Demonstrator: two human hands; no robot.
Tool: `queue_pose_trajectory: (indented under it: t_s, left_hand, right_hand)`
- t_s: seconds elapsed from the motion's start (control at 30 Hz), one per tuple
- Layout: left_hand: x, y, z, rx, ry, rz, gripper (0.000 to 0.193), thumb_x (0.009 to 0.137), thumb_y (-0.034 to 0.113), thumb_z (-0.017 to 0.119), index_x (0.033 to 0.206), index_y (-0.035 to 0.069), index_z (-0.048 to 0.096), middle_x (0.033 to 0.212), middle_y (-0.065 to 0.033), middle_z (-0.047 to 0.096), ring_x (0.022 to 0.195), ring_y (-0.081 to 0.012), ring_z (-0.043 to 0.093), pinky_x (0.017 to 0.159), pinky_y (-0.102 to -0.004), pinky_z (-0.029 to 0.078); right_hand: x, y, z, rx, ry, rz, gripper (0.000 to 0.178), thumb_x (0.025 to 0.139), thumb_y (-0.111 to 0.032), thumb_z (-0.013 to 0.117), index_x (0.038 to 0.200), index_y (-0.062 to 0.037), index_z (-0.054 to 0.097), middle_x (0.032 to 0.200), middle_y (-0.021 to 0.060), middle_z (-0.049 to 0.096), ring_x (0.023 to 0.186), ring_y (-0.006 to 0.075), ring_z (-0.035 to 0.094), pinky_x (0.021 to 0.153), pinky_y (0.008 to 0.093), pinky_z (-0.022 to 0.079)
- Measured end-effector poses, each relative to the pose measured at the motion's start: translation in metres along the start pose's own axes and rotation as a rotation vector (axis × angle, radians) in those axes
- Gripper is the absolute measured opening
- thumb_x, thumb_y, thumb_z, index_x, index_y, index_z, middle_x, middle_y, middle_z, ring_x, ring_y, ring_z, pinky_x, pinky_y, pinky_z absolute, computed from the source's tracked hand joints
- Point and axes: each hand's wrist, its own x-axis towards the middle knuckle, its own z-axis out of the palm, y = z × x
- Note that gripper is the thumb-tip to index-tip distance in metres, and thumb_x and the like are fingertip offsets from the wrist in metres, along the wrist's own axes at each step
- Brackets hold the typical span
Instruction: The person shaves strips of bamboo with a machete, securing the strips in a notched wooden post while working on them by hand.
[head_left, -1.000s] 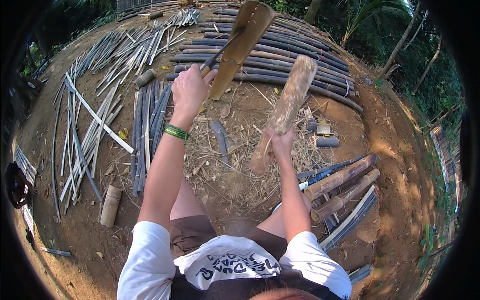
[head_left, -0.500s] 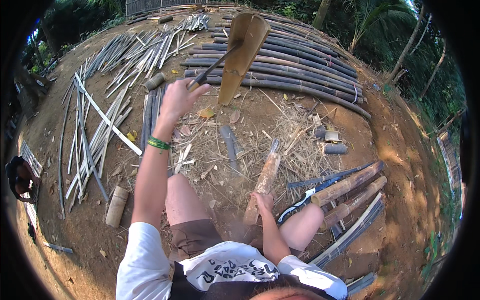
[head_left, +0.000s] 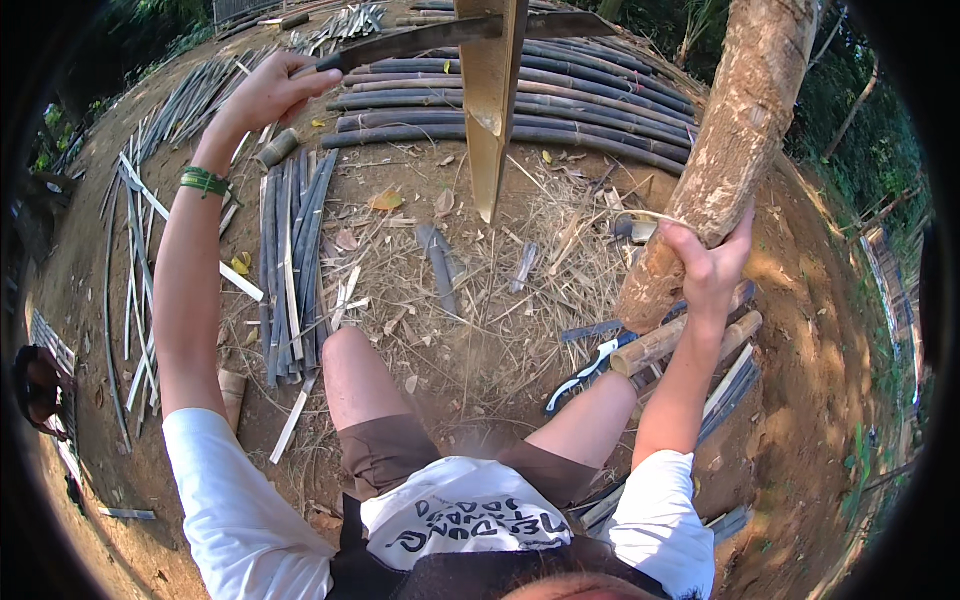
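Observation:
My left hand [head_left: 268, 98], a green band on its wrist, is closed round the handle of a machete [head_left: 415, 42] in front of me. The dark blade lies across an upright length of split bamboo [head_left: 490, 130]; part of it is hidden by the bamboo, and its tip sticks out to the right. To the right, my right hand [head_left: 708, 262] grips a thick, rough wooden log [head_left: 742, 130] near its lower end. The log is raised and leans up to the right, apart from the bamboo.
Dark bamboo poles [head_left: 420, 128] lie in rows ahead. Split strips [head_left: 295, 260] are piled at left. Shavings [head_left: 560, 240] cover the ground between my knees and the poles. By my right knee lie a saw with a white-and-black handle [head_left: 585, 375] and short bamboo pieces [head_left: 650, 350].
My right hand has lifted the log from between my knees up to the right. The bamboo has turned more upright with the machete, and my left hand has shifted left and up.

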Motion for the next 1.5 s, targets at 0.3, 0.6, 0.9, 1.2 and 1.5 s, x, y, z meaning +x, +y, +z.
queue_pose_trajectory:
  t_s: [0.3, 0.6, 0.9, 1.2, 1.5]
  left_hand:
    - [0.01, 0.067, 0.046, 0.082, -0.073, 0.05, 0.056, 0.093, 0.052, 0.068, 0.067, 0.004, 0.059, 0.047, 0.0004, 0.049, 0.041, -0.0102, 0.05, 0.043, -0.0263, 0.039]
    - [-0.007, 0.09, 0.07, 0.142, 0.043, -0.07, 0.059, 0.092, 0.053, 0.068, 0.075, -0.004, 0.067, 0.055, -0.0088, 0.055, 0.057, -0.0197, 0.061, 0.06, -0.039, 0.049]
    - [-0.034, 0.074, 0.082, 0.08, 0.097, -0.207, 0.057, 0.09, 0.049, 0.072, 0.075, -0.005, 0.065, 0.053, -0.0074, 0.05, 0.045, -0.0153, 0.049, 0.047, -0.0357, 0.04]
    - [-0.045, 0.093, 0.122, 0.105, 0.08, -0.199, 0.059, 0.086, 0.054, 0.074, 0.081, -0.005, 0.071, 0.068, -0.0233, 0.066, 0.069, -0.0378, 0.069, 0.068, -0.046, 0.053]
    - [-0.047, 0.079, 0.122, 0.054, 0.042, -0.277, 0.058, 0.087, 0.051, 0.074, 0.086, -0.007, 0.073, 0.074, -0.0286, 0.068, 0.075, -0.0431, 0.07, 0.07, -0.0494, 0.055]
  right_hand:
    - [0.055, -0.104, -0.038, -0.131, 0.084, -0.374, 0.06, 0.071, -0.014, 0.072, 0.126, 0.0052, 0.058, 0.105, 0.0187, 0.069, 0.092, 0.0258, 0.069, 0.089, 0.0357, 0.054]
    - [0.063, 0.04, 0.007, -0.614, -0.265, 0.034, 0.075, 0.07, -0.025, 0.081, 0.132, 0.0044, 0.05, 0.109, 0.0148, 0.064, 0.095, 0.0225, 0.066, 0.089, 0.0364, 0.055]
    - [0.161, -0.064, 0.001, -0.212, -0.169, -0.22, 0.068, 0.069, -0.027, 0.087, 0.122, 0.0039, 0.058, 0.106, 0.0115, 0.068, 0.089, 0.0195, 0.068, 0.081, 0.0295, 0.057]
    - [0.091, 0.059, 0.034, -0.672, -0.432, 0.15, 0.075, 0.068, -0.02, 0.083, 0.133, 0.0027, 0.054, 0.116, 0.0128, 0.067, 0.101, 0.0222, 0.066, 0.091, 0.0348, 0.053]
    - [0.183, -0.044, 0.021, -0.239, -0.177, -0.291, 0.071, 0.072, -0.03, 0.087, 0.125, 0.0042, 0.054, 0.103, 0.012, 0.069, 0.086, 0.0185, 0.069, 0.078, 0.0313, 0.058]
